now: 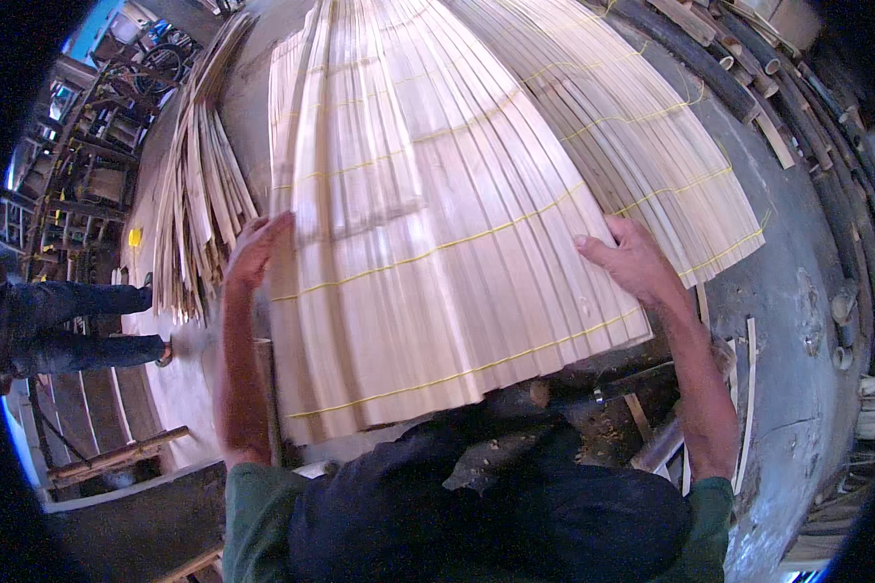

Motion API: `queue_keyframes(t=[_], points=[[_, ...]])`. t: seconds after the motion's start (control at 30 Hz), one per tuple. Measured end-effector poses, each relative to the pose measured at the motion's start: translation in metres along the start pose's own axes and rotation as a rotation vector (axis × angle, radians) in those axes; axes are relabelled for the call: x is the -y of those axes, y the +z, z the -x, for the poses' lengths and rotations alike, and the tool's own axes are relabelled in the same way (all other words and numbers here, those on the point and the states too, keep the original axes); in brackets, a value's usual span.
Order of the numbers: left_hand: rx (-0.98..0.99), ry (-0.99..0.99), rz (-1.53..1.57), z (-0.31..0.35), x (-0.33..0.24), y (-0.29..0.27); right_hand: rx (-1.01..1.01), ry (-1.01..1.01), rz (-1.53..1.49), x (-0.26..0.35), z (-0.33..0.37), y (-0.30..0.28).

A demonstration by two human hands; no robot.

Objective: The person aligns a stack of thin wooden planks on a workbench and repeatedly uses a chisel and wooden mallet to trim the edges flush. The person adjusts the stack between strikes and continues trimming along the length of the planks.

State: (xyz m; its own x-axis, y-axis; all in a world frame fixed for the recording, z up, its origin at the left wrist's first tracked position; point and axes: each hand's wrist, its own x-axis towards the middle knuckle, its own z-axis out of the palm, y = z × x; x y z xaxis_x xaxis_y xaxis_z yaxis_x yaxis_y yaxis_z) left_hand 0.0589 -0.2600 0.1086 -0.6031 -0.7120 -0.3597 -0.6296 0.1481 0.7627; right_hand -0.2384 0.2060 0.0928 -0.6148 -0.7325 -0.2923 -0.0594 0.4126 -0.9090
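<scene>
A wide mat of pale wooden or bamboo slats (506, 277), tied with rows of yellow string, stretches away from my lap. At its left edge my left hand (255, 255) is closed, with the fingertips bent against the outer slats. My right hand (634, 260) grips the opposite edge, its thumb lying on top and the other fingers partly hidden. The slats bunch and ripple toward the left side. Beneath the mat's right side lies another string-tied slat mat (690, 170), spread on the floor.
Loose thin strips (204, 194) lie in a heap to the left. Bamboo poles (807, 107) line the right side. Another person's legs (87, 325) are at the far left, near wooden racks (78, 185). Shavings (603, 423) litter the floor by my knees.
</scene>
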Motion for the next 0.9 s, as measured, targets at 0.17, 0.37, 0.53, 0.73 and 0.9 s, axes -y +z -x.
queue_keyframes(t=[0.17,0.37,0.53,0.73,0.9], points=[[-0.021,-0.275,-0.584,-0.014,0.101,-0.049,0.009,-0.2,-0.131,0.074,0.021,0.12],[-0.16,0.208,-0.627,-0.041,0.02,0.062,0.472,-0.475,0.121,-0.023,0.017,0.185],[-0.153,0.058,-1.052,-0.017,-0.047,0.129,0.103,-0.295,-0.018,-0.083,0.029,0.109],[-0.043,0.026,-1.043,-0.034,-0.005,0.128,-0.841,0.179,-0.192,-0.153,0.068,-0.022],[-0.004,0.12,-1.155,-0.033,-0.026,0.153,-1.092,0.213,-0.288,-0.255,0.066,-0.098]])
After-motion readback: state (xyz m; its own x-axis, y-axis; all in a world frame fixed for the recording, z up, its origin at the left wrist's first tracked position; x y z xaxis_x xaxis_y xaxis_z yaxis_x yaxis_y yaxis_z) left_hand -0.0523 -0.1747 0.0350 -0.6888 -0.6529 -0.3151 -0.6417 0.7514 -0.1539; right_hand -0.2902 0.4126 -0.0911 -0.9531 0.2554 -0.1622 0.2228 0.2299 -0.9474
